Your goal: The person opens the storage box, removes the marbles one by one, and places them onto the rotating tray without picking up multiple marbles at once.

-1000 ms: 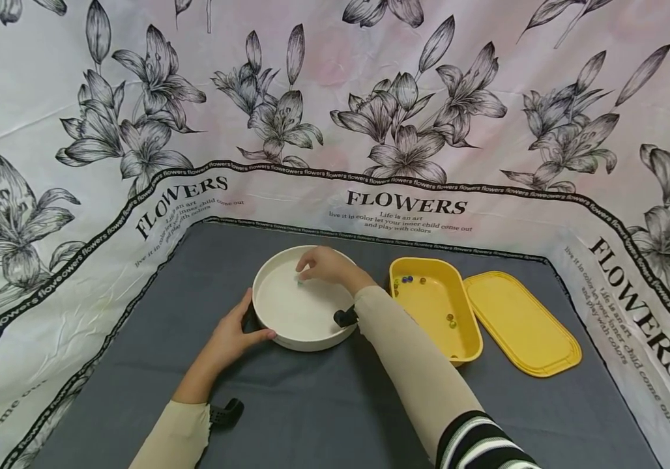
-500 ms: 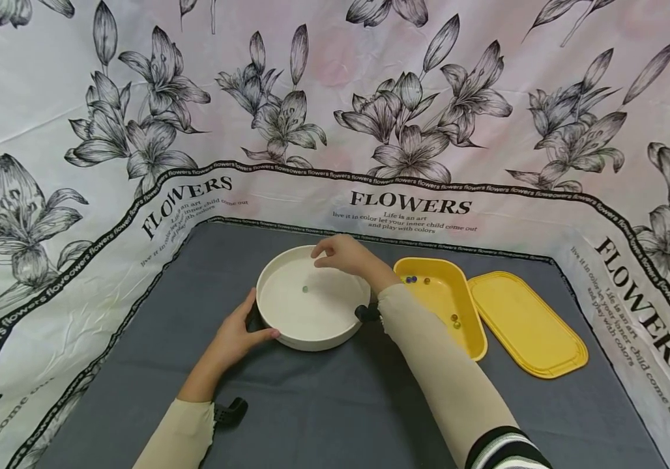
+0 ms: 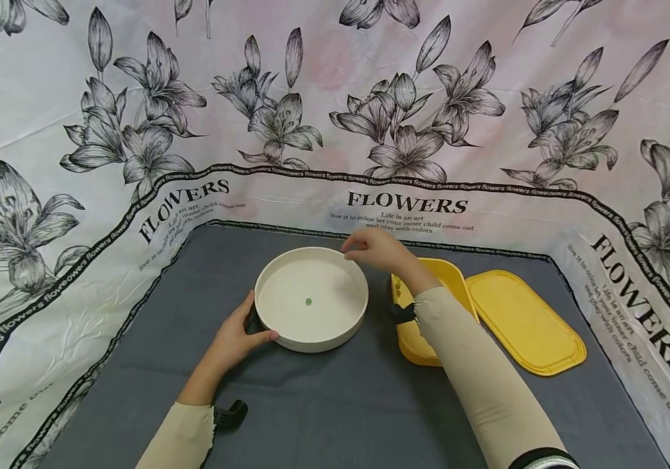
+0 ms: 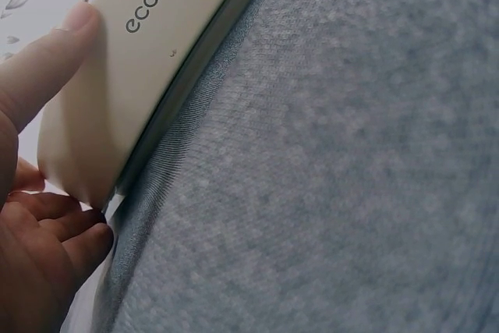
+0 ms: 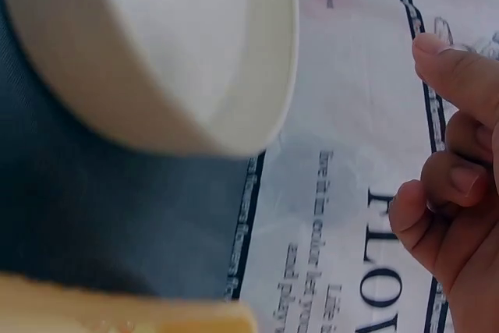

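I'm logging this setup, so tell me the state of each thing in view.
White dish: upright, open.
Green marble: inside the dish.
Yellow container: uncovered, partly hidden.
Yellow lid: off, flat beside the container.
Left hand: gripping the dish's side.
Right hand: raised, holding nothing visible.

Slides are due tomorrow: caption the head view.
Left hand grips a round white dish with one small green piece inside; right hand hovers nearby, yellow box at right.
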The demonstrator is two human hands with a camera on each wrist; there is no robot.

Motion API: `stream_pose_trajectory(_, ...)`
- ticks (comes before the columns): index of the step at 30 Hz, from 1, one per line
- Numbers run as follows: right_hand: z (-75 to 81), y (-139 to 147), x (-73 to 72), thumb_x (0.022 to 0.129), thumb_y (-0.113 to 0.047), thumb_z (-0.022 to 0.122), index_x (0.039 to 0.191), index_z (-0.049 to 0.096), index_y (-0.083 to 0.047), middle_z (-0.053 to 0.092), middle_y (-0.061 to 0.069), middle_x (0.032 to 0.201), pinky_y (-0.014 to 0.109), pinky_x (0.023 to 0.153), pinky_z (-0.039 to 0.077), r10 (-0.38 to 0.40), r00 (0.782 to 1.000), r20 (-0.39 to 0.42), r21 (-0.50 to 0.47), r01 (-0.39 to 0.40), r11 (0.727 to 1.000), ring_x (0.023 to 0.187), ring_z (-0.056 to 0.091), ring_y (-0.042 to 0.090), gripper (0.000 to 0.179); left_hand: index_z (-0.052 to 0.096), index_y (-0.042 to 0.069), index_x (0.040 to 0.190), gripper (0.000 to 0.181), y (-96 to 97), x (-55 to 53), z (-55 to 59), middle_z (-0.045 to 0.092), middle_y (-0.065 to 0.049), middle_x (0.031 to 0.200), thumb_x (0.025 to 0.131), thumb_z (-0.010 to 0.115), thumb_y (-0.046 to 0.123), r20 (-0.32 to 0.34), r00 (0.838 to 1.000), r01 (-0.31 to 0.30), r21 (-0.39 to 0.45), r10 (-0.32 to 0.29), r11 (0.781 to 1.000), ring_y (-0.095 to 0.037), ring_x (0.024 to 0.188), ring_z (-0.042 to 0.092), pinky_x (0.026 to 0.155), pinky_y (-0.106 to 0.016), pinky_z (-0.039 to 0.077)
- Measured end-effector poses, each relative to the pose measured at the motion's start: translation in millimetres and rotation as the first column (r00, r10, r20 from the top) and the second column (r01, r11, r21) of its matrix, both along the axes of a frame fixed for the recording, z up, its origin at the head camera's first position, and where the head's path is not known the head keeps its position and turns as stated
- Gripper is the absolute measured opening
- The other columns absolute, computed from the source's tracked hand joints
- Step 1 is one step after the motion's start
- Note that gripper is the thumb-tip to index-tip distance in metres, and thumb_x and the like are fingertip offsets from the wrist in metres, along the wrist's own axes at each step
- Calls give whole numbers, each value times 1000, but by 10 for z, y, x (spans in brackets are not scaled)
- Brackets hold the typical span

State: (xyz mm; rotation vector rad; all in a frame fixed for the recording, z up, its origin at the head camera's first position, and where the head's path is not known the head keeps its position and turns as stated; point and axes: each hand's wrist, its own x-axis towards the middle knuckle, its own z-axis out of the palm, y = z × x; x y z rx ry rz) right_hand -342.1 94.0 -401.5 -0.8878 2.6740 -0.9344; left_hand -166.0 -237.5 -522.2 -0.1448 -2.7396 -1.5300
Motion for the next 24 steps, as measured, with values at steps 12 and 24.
stream_pose_trajectory(12,-55,528,52,99,-32,72,118,75,-21,32,0,61,34,53,40,-74,997,-34,-61,72,996,52,32,19,22,7,5,165,124,2,12,2,9,-16,171,79,88,42,3,1000,11,26,-11,1000,-37,153,26,123,-52,32)
stream_pose_trajectory(24,-276,964,37,101,-30,69,119,75,-21,39,0,62,38,46,48,-158,987,34,-61,160,985,55,45,21,21,8,4,165,123,-6,3,-20,10,-18,171,80,88,43,0,1000,15,20,-15,1000,-39,153,27,122,-53,33)
